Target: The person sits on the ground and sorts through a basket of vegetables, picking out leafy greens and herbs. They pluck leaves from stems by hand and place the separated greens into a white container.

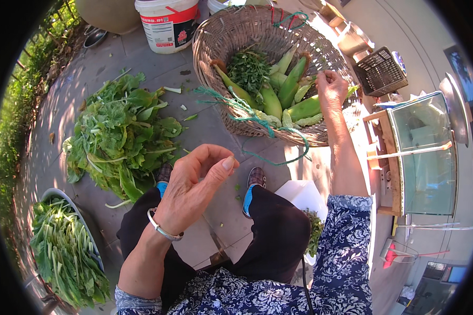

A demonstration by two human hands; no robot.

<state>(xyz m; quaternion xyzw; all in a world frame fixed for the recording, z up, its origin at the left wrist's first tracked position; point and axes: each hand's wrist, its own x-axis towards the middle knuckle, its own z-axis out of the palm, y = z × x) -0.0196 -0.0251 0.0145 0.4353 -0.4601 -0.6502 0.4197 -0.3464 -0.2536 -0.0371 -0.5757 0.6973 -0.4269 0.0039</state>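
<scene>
My left hand (199, 185) is raised over the paved floor between my knees, thumb tip close to the curled fingers; whether anything small is pinched there I cannot tell. Reaching over the right side of a wicker basket (209, 51), my right hand (332, 88) has its fingers bent together, and their tips' contents are unclear. Inside the basket lie corn ears in green husks (270, 101), pale bitter gourds (309, 120) and a bunch of leafy green sprigs (250, 71). Green twine (274, 161) hangs from its near rim.
A heap of leafy greens (122, 134) lies on the floor at left, above a basin (90, 224) of long-stemmed greens. A white bucket (167, 25) stands behind. Beside my right knee is a white container (305, 195) with small sprigs. A glass tank (425, 157) stands at right.
</scene>
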